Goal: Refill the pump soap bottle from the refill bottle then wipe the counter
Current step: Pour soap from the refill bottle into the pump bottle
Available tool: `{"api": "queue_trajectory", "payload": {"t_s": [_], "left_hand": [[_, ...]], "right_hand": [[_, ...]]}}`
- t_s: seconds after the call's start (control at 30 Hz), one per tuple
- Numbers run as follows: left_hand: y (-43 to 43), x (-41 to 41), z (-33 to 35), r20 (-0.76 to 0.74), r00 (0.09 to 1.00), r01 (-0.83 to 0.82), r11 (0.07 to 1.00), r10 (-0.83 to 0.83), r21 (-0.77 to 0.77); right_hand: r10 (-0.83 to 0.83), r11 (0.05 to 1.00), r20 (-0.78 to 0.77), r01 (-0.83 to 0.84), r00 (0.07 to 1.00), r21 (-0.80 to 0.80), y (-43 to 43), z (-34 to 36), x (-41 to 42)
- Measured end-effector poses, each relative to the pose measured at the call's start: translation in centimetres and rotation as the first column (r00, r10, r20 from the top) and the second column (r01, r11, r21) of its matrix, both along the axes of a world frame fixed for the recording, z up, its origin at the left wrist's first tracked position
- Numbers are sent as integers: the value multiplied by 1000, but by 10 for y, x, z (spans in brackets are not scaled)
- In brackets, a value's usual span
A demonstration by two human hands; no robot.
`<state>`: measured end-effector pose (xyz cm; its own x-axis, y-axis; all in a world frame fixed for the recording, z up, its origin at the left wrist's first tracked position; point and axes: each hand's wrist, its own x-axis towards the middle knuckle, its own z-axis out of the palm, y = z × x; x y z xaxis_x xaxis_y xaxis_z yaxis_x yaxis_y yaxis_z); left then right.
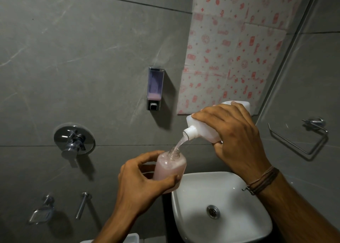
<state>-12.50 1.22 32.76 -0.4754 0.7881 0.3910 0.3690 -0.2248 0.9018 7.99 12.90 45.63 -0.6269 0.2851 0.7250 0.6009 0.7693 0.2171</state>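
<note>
My left hand [145, 184] grips a clear soap bottle [169, 166] with its pump off, nearly full of pale pink soap, held just left of the basin. Above it my right hand [237, 137] holds a white refill bottle [202, 127] tipped neck-down to the left. A thin stream of soap [179, 143] runs from its open neck into the mouth of the clear bottle. The pump head is not in view.
A white basin [187, 213] with a metal drain sits below the hands. On the grey tiled wall are a soap dispenser [155, 88], a round mixer valve [74, 140], a spout [82, 205] and a soap dish [42, 213]. A towel ring [298, 141] hangs at right.
</note>
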Motion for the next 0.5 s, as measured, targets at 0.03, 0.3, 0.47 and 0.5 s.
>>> {"api": "queue_trajectory", "payload": {"t_s": [0.03,0.3,0.47,0.5], "left_hand": [[0,0,0,-3,1000,-1,1000,1,0],[1,1,0,-6,1000,5,1000,-5,10],[-2,4,-3,-19,1000,23,999,-22,31],[-3,5,-4,-18,999,28,999,-27,32]], "right_hand": [[1,1000,0,-1,1000,2,0,0,0],[6,999,-16,-6,1000,-35,-6,-4,0],[-10,985,-70,-3,997,-173,-20,-21,2],[-31,976,-80,13,996,-216,-22,-28,3]]}}
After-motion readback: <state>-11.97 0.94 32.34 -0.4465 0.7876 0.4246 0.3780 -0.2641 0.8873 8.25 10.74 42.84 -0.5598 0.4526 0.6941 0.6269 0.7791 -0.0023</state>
